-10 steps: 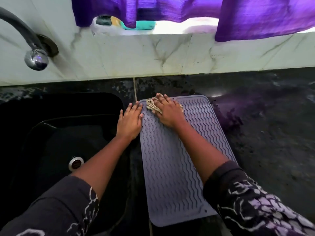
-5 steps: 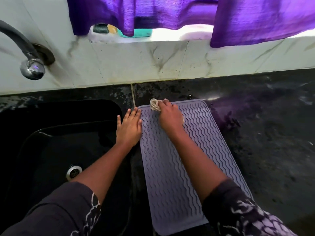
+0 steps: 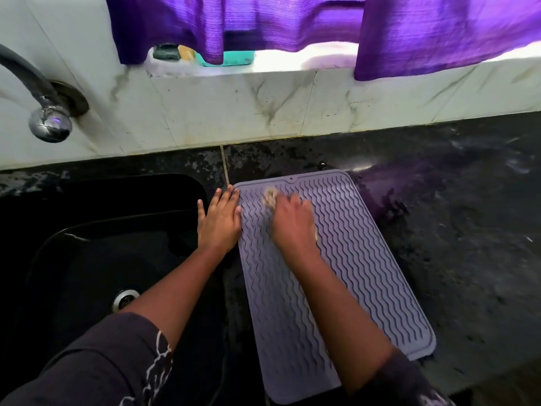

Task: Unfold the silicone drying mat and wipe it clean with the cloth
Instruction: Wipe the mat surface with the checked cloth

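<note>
Silicone mat point(image 3: 366, 273) flat, right hand point(image 3: 292, 224) pressing cloth point(image 3: 270, 197), black sink point(image 3: 87, 259) beside

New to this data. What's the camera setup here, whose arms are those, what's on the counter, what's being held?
There is no robot: a person works with two bare hands. The single view comes from a wide-angle camera on the person's head, looking forward and down, so the arms enter from the bottom.

A grey ribbed mat lies unfolded and flat on the dark counter, beside a black sink with a tap above it. Purple curtains hang over the sill behind.

The left hand lies flat, open, at the mat's left edge, apparently steadying it. The right hand presses a pale cloth onto the mat's far end; it is blurred, which suggests wiping.
</note>
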Demonstrator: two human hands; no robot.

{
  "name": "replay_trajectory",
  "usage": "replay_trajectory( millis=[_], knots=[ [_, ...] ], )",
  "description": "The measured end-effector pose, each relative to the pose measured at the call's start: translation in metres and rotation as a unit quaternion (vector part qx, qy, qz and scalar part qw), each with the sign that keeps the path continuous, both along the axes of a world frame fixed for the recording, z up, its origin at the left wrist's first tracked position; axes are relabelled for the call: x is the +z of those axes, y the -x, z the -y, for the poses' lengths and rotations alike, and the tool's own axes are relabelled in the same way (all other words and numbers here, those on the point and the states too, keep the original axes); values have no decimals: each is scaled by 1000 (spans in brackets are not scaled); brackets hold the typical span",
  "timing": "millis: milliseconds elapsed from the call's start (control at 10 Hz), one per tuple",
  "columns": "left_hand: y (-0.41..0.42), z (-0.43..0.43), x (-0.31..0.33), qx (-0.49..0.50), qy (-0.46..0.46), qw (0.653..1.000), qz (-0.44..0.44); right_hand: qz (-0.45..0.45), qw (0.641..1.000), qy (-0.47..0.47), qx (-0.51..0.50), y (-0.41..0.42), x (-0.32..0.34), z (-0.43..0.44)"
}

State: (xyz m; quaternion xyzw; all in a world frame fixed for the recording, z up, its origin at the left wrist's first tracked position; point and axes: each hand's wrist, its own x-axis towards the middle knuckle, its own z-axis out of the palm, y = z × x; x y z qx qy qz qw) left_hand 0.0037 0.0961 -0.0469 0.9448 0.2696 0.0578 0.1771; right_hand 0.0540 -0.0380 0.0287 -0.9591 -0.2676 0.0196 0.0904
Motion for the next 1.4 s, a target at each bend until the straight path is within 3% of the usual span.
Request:
replay_trajectory(
  millis=[100, 300, 400, 500, 600, 800, 900, 1100, 1200, 1400],
  knots=[
    [0, -1, -1, 0, -6, 1000, 3, -6, 1000, -10, -15, -19, -11, -35],
    [1, -1, 0, 0, -2, 1000, 4, -44, 997, 61, 3, 29, -26, 5],
    [1, -1, -1, -1, 2, 1000, 3, -119, 988, 95, 33, 21, -13, 11],
    [1, -1, 0, -1, 1, 1000, 4, -131, 984, 90, 76, -2, -8, 10],
    [0, 0, -1, -1, 3, 1000, 10, -118, 982, 64, 135, 5, -27, 22],
    [1, 0, 0, 3, 1, 1000, 10, -80, 992, 8, 101, 48, -39, 43],
    [1, 0, 0, 5, 4, 1000, 6, -77, 991, 33, 107, 69, -35, 59],
    [1, 1, 0, 5, 7, 1000, 6, -36, 990, -121, 67, -17, -11, 6],
    [1, 0, 1, 5, 1, 1000, 9, -50, 992, -34, 113, -45, -32, -18],
    [1, 1, 0, 7, -5, 1000, 8, -35, 993, -25, 108, 30, -41, 49]
  ],
)
